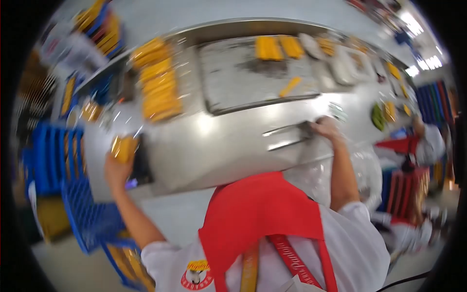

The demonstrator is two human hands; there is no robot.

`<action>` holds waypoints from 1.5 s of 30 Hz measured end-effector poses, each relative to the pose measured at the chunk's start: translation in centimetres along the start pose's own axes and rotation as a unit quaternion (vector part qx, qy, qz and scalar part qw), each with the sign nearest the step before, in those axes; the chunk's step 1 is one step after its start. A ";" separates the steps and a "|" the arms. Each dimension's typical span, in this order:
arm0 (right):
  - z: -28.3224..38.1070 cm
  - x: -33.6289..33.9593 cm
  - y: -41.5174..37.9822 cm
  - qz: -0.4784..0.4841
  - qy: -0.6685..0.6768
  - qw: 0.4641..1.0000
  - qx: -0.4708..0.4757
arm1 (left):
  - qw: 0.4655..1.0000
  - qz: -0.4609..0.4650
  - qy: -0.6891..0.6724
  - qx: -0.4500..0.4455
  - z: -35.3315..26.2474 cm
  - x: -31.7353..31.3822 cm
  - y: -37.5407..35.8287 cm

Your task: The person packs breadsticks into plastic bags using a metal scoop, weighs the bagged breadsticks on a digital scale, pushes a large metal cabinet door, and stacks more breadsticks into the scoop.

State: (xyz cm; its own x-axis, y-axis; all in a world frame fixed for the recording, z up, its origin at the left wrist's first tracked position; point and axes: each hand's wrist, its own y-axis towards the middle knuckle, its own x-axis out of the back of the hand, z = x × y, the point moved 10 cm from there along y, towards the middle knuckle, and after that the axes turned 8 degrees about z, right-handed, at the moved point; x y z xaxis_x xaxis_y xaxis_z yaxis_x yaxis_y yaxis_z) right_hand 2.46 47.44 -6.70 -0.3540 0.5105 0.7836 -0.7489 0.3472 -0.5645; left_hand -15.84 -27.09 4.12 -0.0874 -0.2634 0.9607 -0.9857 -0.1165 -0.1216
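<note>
My right hand is closed round a pair of metal tongs, whose two arms are spread apart and point left over the steel table. Nothing sits between their tips. At the left end of the table, my left hand grips a clear bag of yellow bars. The bag is beside or over a dark flat device; blur hides whether they touch. Beyond the tongs lies a worn metal baking tray, with yellow bars in rows at its far edge and one loose bar nearer.
Packed yellow bars stand in a row left of the tray. Clear bags lie right of it. Blue crates are stacked at the left. A co-worker in a red apron works at the right end of the table.
</note>
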 end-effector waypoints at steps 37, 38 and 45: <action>-13.9 7.8 6.0 -0.082 -0.159 0.977 0.116 | 0.977 0.093 -0.166 -0.098 -20.8 -15.2 -28.0; -14.3 7.7 6.2 -0.088 -0.156 0.976 0.122 | 0.975 0.107 -0.168 -0.097 -20.6 -15.3 -28.0; -22.3 8.1 13.6 -0.111 -0.226 0.959 0.132 | 0.973 0.093 -0.189 -0.093 -16.3 -14.9 -27.6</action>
State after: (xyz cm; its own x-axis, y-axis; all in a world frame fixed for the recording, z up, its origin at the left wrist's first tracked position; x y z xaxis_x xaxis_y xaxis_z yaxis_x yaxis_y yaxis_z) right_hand 1.91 73.87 -13.84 -0.3325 0.0327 0.9425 -0.9282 0.1657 -0.3332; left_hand 10.31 -4.34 -2.75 -0.2431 -0.6007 0.7616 -0.9698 0.1333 -0.2044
